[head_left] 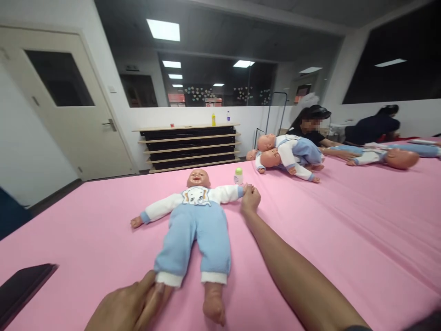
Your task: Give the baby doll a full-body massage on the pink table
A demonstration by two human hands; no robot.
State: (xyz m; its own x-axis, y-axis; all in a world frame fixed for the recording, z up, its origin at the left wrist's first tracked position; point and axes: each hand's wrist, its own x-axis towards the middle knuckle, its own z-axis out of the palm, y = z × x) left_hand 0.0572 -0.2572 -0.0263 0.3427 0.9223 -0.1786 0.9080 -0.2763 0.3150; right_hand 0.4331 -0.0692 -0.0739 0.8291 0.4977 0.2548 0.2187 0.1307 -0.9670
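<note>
A baby doll (196, 220) lies on its back on the pink cloth (296, 257), head away from me and arms spread. It wears a white top with an elephant face on the chest and light blue trousers with white cuffs. My left hand (129, 301) is closed around the lower leg on the left, just below the cuff, partly hiding that foot. With my right hand (251, 198) I grip the doll's small hand at the end of its outstretched arm. A small bottle with a green cap (238, 176) stands just beyond that arm.
Several similar dolls (289, 154) are piled at the back right. A co-worker (310, 126) sits behind them, with another doll (386, 157) nearby. A second person (374, 124) bends farther right. A dark flat object (25, 289) lies at the left edge; wooden shelving (189, 142) stands beyond the table.
</note>
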